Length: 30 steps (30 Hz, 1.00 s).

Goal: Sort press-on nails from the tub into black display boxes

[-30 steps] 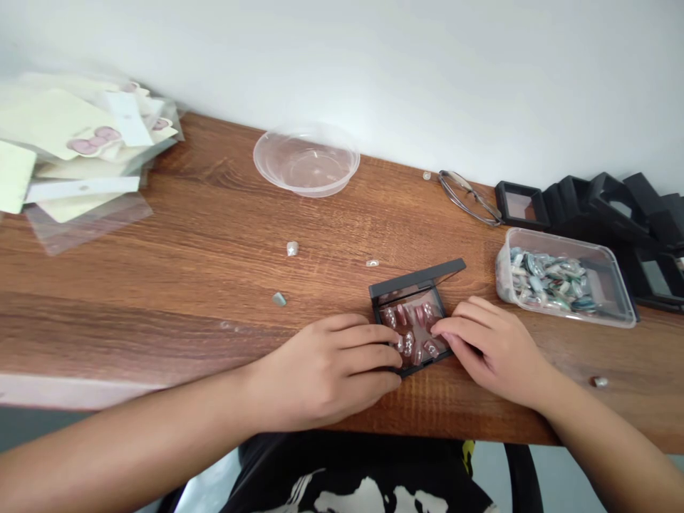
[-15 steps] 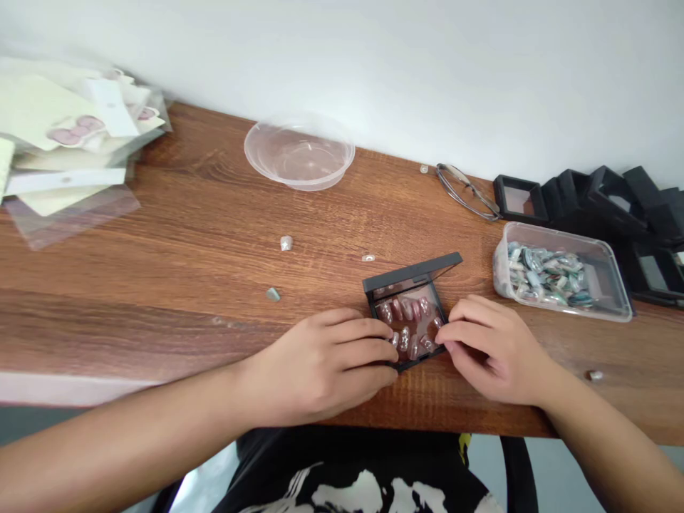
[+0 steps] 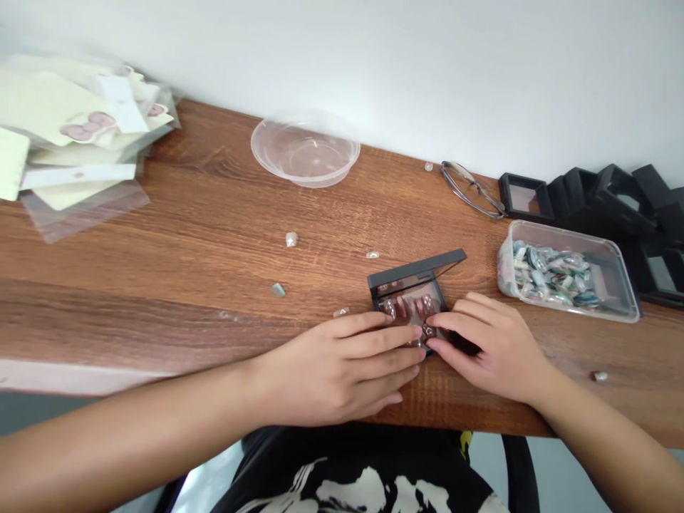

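A small black case (image 3: 417,269) stands with its mirrored lid raised near the desk's front edge. Several press-on nails (image 3: 406,309), pinkish brown and glossy, lie inside it. My left hand (image 3: 342,363) reaches across the case's lower left, its fingers stretched out over the front row and hiding part of it. From the right, my right hand (image 3: 494,349) pinches one press-on nail (image 3: 429,330) between thumb and forefinger inside the case. Another press-on nail (image 3: 340,312) rests on the desk just behind my left hand.
To the right stands a clear plastic box (image 3: 609,274) of loose nails, with black cases (image 3: 582,192) behind it. Glasses (image 3: 470,192) and a clear round bowl (image 3: 304,153) sit near the wall. Packaged cards (image 3: 75,135) pile up at left. A few stray nails (image 3: 291,239) dot the desk.
My left hand has slid right, over the case's front row. My right fingertips have moved left from the case's right rim onto a nail inside.
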Tool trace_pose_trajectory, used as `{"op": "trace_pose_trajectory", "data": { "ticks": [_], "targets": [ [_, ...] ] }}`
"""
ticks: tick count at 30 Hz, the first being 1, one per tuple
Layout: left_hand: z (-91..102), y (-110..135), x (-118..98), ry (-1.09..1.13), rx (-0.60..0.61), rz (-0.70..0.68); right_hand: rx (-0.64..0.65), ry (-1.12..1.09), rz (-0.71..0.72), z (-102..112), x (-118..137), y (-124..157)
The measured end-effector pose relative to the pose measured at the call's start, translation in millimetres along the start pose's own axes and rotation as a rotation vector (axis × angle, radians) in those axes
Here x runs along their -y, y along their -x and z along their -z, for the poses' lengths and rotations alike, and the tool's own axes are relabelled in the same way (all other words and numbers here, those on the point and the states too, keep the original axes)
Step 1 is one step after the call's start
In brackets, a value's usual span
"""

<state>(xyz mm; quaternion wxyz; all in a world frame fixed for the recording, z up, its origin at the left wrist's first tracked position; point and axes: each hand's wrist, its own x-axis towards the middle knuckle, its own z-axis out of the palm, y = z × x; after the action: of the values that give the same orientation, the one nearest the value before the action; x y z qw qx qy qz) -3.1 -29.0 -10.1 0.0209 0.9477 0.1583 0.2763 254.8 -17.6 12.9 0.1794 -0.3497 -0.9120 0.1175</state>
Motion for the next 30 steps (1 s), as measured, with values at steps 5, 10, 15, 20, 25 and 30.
{"op": "trace_pose_trajectory", "data": {
  "ticks": [5, 10, 15, 20, 25, 30],
  "targets": [
    [-3.7, 1.4, -1.4, -0.058, 0.018, -0.025, -0.030, -0.001, -0.008, -2.8, 0.5, 0.1],
    [-1.3, -0.2, -2.3, -0.079, 0.042, -0.006, -0.038, -0.026, -0.023, -0.4, -1.2, -0.2],
    [-0.2, 0.6, -1.8, -0.101, 0.060, 0.006, -0.067, -0.080, -0.050, 10.7, -4.0, 1.2],
    [2.0, 2.4, 0.4, -0.100, 0.068, -0.009, 0.003, -0.089, -0.075, 16.5, -7.2, 6.2],
    [5.5, 3.3, 1.8, -0.072, 0.067, -0.065, 0.055, -0.086, -0.078, 13.7, -7.4, 5.2],
    [2.6, 6.4, -0.1, -0.018, -0.040, -0.060, 0.037, -0.074, -0.075, 9.6, -7.2, 2.6]
  ]
}}
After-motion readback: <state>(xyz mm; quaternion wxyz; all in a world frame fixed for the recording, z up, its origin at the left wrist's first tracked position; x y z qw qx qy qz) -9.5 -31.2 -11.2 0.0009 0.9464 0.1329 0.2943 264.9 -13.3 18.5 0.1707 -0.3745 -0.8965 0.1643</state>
